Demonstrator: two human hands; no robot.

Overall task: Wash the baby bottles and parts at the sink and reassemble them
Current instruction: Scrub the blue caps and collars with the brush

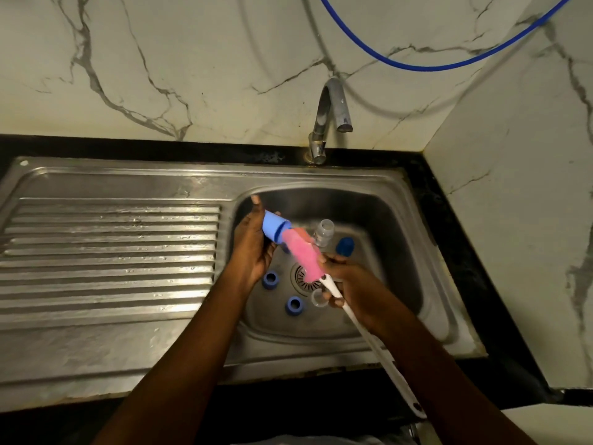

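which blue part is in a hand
The pale blue cap gripped by the left hand, pink brush against it; two rings and the darker cap lie in the sink.

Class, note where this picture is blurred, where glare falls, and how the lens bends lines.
Head view: motion blur smears the pink sponge brush and blue cap; glare streaks the draining board ridges; the wide lens bows the sink rim; the foreground is dark.

Blue cap (273,227) tilted w/ pink brush (303,255) inside.
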